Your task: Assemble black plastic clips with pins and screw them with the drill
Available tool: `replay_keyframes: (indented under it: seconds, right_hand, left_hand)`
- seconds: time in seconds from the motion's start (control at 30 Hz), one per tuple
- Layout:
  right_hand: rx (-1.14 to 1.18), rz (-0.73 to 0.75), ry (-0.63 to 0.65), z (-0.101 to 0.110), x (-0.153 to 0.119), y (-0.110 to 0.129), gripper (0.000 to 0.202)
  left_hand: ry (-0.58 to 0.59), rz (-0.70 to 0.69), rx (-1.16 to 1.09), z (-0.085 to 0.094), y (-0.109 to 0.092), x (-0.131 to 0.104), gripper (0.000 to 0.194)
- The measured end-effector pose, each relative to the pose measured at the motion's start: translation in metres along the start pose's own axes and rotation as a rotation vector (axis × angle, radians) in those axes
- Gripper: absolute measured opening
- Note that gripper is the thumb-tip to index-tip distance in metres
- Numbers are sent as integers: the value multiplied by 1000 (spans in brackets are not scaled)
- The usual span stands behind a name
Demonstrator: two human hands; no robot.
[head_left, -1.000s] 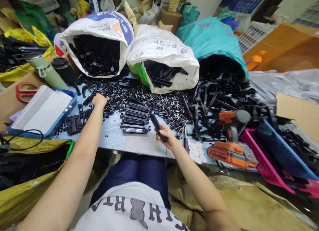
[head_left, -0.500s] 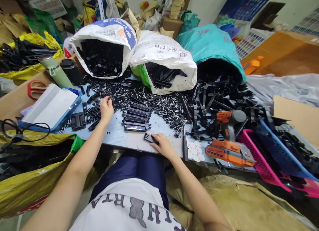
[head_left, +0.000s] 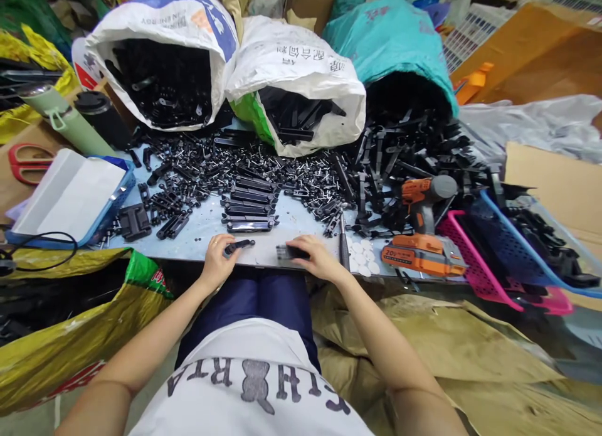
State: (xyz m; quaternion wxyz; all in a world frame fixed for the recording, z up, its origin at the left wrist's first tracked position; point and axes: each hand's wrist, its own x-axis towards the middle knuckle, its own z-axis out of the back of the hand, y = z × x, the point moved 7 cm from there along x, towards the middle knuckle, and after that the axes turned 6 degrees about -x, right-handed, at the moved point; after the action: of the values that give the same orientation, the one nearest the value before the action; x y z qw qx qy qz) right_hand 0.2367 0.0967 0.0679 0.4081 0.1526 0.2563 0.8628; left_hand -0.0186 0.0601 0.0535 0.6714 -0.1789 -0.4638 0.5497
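At the table's front edge, my left hand [head_left: 219, 258] pinches a small black plastic part [head_left: 239, 246] with a rounded end. My right hand [head_left: 316, 255] is closed on a black slotted block [head_left: 289, 252], its edges slightly blurred. A short gap separates the two parts. Just beyond them lies a row of long black arm-shaped pieces [head_left: 249, 204], set side by side. Small black parts and screws [head_left: 197, 166] are heaped behind the row. A hammer [head_left: 344, 244] lies right of my right hand, beside several white discs [head_left: 362, 257].
An orange cordless drill [head_left: 421, 229] and a pink basket [head_left: 470, 260] stand at right. White sacks [head_left: 296, 53] and a teal sack [head_left: 390, 34] of black parts line the back. On the left are a blue tray [head_left: 110, 207], red scissors [head_left: 29, 163] and a black cup [head_left: 101, 119].
My left hand has come from the heap at the left to the table's front edge with a small black part. My right hand still holds the block. The view has tilted down.
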Motion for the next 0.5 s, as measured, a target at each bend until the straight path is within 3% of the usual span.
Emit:
replay_keyframes:
  seconds: [0.07,0.17,0.23,0.3,0.4,0.5]
  right_hand:
    - [-196,20,12,1,-2,3,30]
    - [-391,-175,-169,11,6,-5,30]
    - [-481,-347,-255,12,15,-12,46]
    - [-537,-475,-237,8,24,-18,61]
    - [-410,-465,-181,-1,31,-22,50]
    - [-46,-329,-275,1,23,-23,45]
  left_hand:
    - [-61,29,-218,4,-11,5,12]
    - [-70,118,-360,-2,-29,13,13]
    - [-97,152,-358,-4,-41,18,15]
    - [-129,151,-337,-2,-52,22,16]
    - [-152,149,-375,7,-60,26,15]
    - [-187,207,-463,20,-55,27,18]
